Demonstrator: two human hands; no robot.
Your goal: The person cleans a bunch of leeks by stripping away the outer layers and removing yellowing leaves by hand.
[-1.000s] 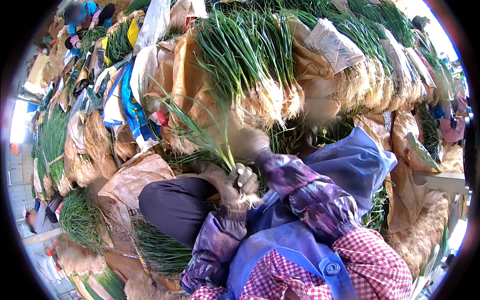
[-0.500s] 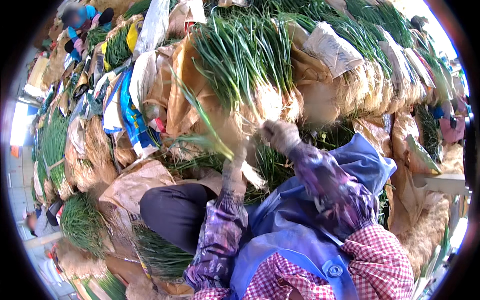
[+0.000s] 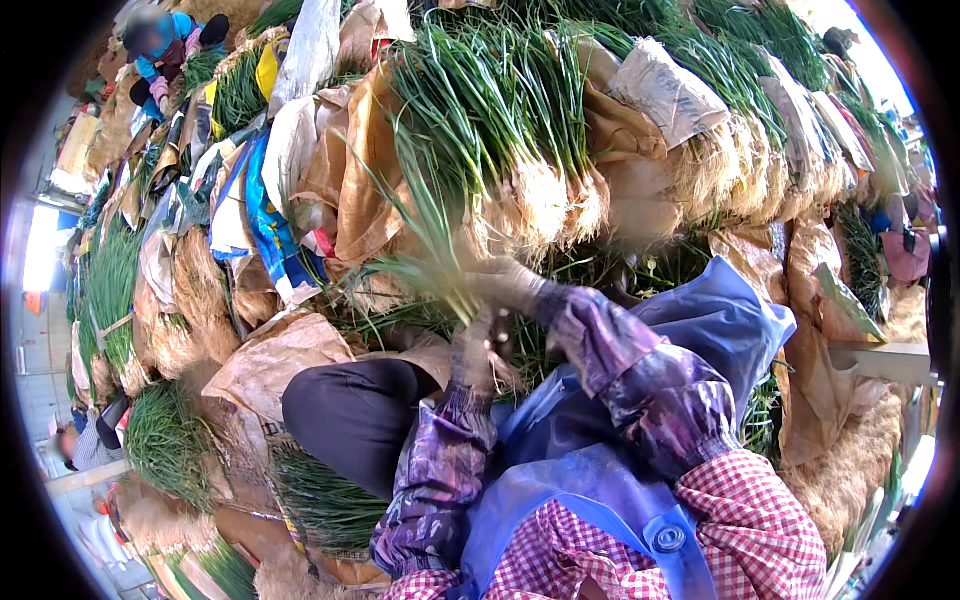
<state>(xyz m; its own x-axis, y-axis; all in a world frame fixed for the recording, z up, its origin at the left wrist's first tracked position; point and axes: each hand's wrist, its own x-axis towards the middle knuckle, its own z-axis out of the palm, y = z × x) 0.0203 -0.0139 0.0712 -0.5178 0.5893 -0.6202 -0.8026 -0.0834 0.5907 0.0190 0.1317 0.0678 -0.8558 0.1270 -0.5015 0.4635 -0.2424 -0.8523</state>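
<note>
Left hand (image 3: 480, 350) in a soiled glove, closed around the pale lower ends of a green onion stalk bunch (image 3: 430, 250) — leaves fanning up and to the left from the fist. Right hand (image 3: 510, 285), gloved too, just above the left, fingers wrapped round the same bunch where green turns pale. Both held in front of a blue apron (image 3: 700, 330), above a dark trouser knee (image 3: 345, 410). Purple patterned sleeve covers (image 3: 440, 480) over both forearms, red checked cuffs nearer the lower edge. Straight ahead, a big stacked bundle of green onions (image 3: 500, 110), roots hanging down in a pale fringe — more bundles to the right, wrapped in brown paper (image 3: 660, 90). Brown paper sheet (image 3: 270, 355) lying left of the knee. Further loose greens (image 3: 320, 505) below the knee. Far upper left, another person in blue (image 3: 165, 45), well apart.
</note>
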